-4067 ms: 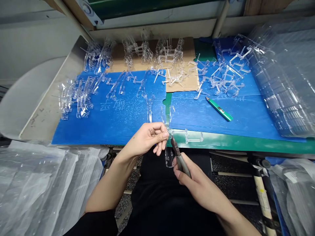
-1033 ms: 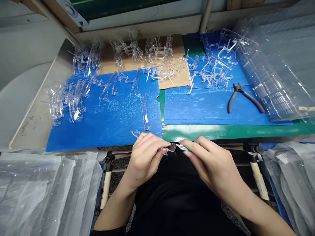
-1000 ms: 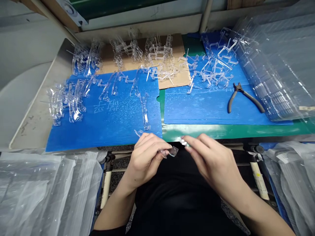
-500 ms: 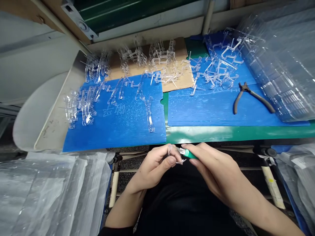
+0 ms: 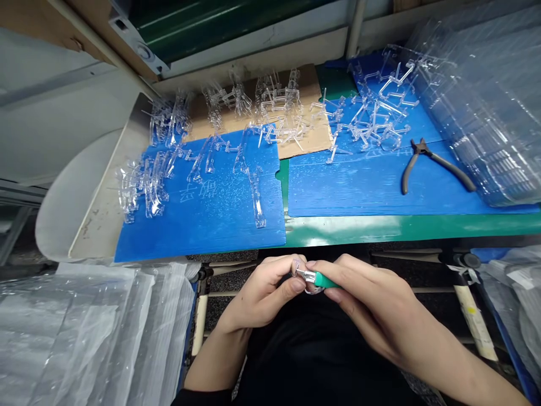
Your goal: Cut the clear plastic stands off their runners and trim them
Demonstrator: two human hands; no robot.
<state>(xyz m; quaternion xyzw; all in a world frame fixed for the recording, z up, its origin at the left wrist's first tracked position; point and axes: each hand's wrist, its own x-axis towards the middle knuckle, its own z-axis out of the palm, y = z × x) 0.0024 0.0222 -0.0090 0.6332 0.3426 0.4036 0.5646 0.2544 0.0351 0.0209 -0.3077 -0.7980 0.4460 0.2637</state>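
My left hand [image 5: 274, 290] is closed, pinching a clear plastic part [image 5: 297, 264] between thumb and fingers; most of the part is hidden. My right hand [image 5: 367, 299] is closed round a green utility knife [image 5: 324, 280]. Its metal tip points left and meets the clear part at the left fingertips. Both hands are close together above my lap, just in front of the table edge. Similar clear plastic parts [image 5: 256, 200] lie beyond them on a blue sheet [image 5: 220, 225].
Cutting pliers [image 5: 420, 148] lie at right on another blue sheet [image 5: 346, 194]. Loose clear pieces [image 5: 376, 121] are piled behind them, beside stacked clear trays [image 5: 486, 113]. Cardboard [image 5: 306, 148] lies at the back middle. Wrapped plastic sheets [image 5: 97, 332] stand at lower left.
The knife has moved left and slightly down, its metal tip now against the clear part. My hands have come closer together, and the view has shifted slightly.
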